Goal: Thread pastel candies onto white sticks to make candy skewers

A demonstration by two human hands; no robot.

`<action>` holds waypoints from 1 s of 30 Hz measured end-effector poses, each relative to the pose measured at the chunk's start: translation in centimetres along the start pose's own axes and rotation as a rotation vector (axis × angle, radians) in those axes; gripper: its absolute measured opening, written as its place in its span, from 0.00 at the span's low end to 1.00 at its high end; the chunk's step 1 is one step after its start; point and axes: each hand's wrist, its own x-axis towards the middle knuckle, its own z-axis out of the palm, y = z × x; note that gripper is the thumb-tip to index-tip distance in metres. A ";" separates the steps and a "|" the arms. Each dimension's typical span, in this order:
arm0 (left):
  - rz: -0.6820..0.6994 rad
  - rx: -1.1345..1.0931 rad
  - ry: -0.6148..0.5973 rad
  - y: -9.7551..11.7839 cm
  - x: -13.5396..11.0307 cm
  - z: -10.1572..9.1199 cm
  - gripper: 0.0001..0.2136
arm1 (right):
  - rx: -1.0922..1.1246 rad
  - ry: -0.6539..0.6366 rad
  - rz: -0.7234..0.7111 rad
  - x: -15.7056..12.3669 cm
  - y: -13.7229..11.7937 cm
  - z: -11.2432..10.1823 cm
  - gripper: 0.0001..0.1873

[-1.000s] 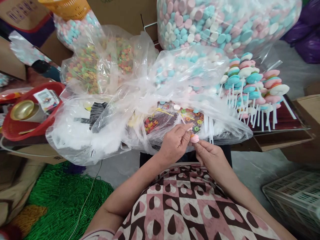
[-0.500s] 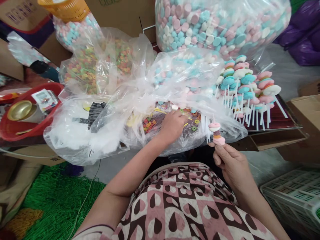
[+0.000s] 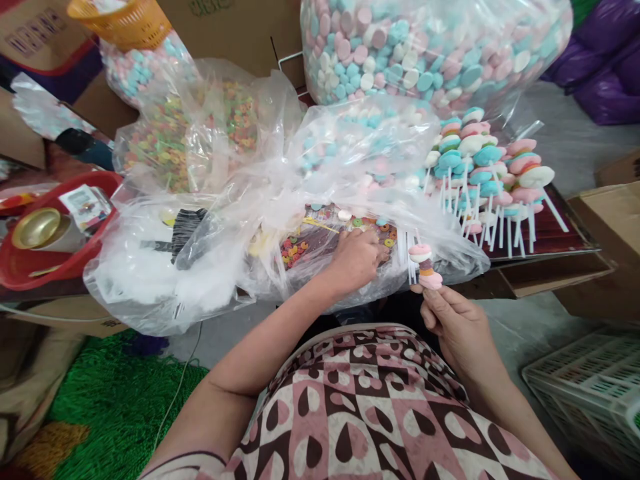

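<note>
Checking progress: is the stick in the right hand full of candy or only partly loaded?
Partly loaded. The candy stick in the right hand carries a few stacked pieces.

The left arm reaches forward, bent a little at the elbow. The left hand (image 3: 356, 259) is palm down with its fingers curled under. The right arm is bent and tucked close to the body. The right hand (image 3: 457, 327) is turned upward, with its fingertips (image 3: 429, 295) pinched together.

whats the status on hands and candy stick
Right hand grip shut on candy stick. Left hand on loose candy rings. Plastic bag crowds both.
</note>
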 end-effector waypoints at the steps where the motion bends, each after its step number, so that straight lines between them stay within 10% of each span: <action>1: -0.013 0.032 0.000 0.2 -0.1 0.2 0.10 | -0.005 0.000 -0.004 0.0 0.0 0.0 0.16; 16: 0.089 0.069 0.177 -0.1 -1.7 1.7 0.06 | -0.108 -0.038 0.029 -0.2 0.4 0.3 0.19; 25: -0.333 -1.317 0.334 -0.9 -1.4 -0.1 0.06 | -0.266 -0.155 0.034 -1.0 -1.1 1.3 0.22; 30: -0.370 -1.517 0.403 -0.9 -1.7 0.2 0.09 | -0.351 -0.164 0.028 -0.8 -1.5 1.9 0.23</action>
